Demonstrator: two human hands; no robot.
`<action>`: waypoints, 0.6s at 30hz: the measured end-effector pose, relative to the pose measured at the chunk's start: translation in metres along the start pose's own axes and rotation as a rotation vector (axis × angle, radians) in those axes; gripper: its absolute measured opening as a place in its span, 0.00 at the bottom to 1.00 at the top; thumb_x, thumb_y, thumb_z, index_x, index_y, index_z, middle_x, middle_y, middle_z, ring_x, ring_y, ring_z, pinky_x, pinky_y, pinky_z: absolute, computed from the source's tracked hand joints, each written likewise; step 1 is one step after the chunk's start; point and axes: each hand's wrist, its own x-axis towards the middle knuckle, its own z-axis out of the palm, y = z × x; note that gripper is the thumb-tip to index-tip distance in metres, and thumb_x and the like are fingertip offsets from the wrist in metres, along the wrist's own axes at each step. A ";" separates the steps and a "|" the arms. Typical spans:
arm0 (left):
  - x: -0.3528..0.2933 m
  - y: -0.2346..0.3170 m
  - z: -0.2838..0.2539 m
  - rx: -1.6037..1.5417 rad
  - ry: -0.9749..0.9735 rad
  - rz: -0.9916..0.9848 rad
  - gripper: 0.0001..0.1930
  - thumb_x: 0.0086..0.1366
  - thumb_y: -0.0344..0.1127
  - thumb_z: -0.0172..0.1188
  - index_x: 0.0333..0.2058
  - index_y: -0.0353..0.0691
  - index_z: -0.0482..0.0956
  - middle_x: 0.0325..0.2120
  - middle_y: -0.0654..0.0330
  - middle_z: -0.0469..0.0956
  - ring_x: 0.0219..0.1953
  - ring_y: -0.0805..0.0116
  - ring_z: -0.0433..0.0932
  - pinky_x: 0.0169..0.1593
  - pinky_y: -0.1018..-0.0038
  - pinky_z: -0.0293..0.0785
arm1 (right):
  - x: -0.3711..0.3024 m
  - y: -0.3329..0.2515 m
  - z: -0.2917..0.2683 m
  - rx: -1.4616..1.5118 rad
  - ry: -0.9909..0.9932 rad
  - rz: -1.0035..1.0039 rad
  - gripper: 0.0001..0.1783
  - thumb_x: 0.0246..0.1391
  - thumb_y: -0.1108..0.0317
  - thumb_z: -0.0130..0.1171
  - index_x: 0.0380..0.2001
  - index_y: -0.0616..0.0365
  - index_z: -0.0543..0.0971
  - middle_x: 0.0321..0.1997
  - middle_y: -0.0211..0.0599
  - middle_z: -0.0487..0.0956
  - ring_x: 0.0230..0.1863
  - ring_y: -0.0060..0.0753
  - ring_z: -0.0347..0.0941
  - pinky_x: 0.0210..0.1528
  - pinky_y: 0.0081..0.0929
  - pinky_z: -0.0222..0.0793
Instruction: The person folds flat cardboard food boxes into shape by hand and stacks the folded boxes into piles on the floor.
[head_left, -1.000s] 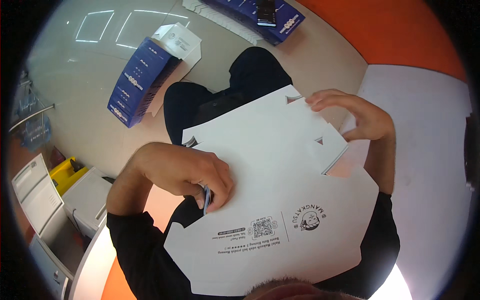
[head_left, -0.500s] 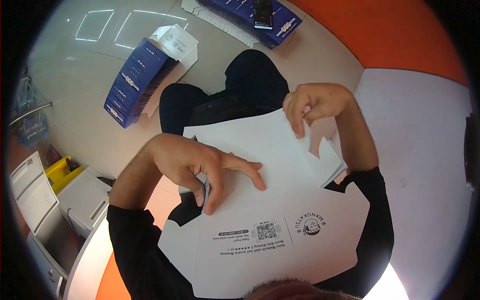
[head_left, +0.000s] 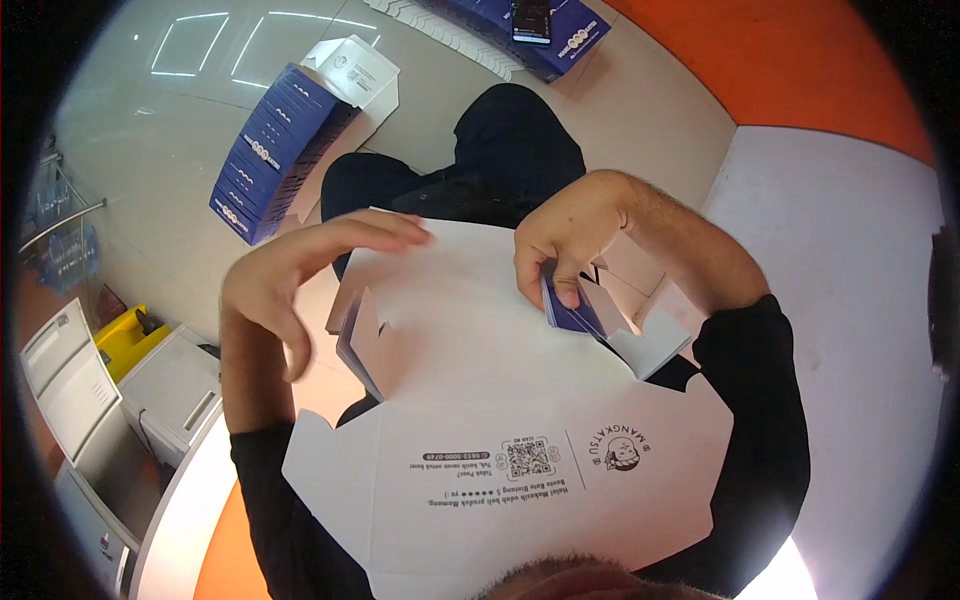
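White carton blank [head_left: 480, 350], spread open over the lap [head_left: 480, 160], right between right hand [head_left: 582, 228] and left hand [head_left: 275, 272]. Right: thumb and fingers clamped on 1 folded, blue-backed right flap [head_left: 578, 318]. Left: empty, loosely curved open beside the raised left flap [head_left: 362, 345], can't tell if touching.

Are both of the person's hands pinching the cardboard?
No, the right hand pinches a blue-sided cardboard flap, but the left hand is open, thumb spread from fingers.

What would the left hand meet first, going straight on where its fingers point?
Probably the right hand, across the white cardboard; depth is unclear, so the cardboard might come first.
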 end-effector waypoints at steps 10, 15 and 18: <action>-0.042 -0.010 0.066 0.743 0.619 -0.353 0.26 0.41 0.12 0.59 0.38 0.45 0.90 0.40 0.67 0.87 0.60 0.53 0.76 0.71 0.49 0.60 | 0.007 0.009 -0.004 0.022 0.029 -0.044 0.14 0.45 0.74 0.72 0.38 0.63 0.85 0.34 0.33 0.83 0.35 0.25 0.79 0.35 0.26 0.74; -0.022 0.011 0.054 0.554 0.487 -0.432 0.22 0.43 0.11 0.60 0.35 0.43 0.87 0.37 0.66 0.87 0.52 0.56 0.81 0.68 0.49 0.65 | 0.009 0.009 -0.006 0.056 0.047 -0.052 0.14 0.44 0.76 0.72 0.37 0.64 0.85 0.35 0.34 0.83 0.38 0.26 0.79 0.36 0.27 0.75; -0.004 0.027 0.037 0.510 0.349 -0.477 0.20 0.45 0.10 0.61 0.34 0.40 0.86 0.34 0.61 0.85 0.44 0.56 0.83 0.60 0.57 0.74 | 0.013 0.005 -0.009 0.104 0.011 -0.096 0.13 0.45 0.78 0.72 0.37 0.67 0.85 0.34 0.35 0.83 0.36 0.26 0.80 0.37 0.26 0.75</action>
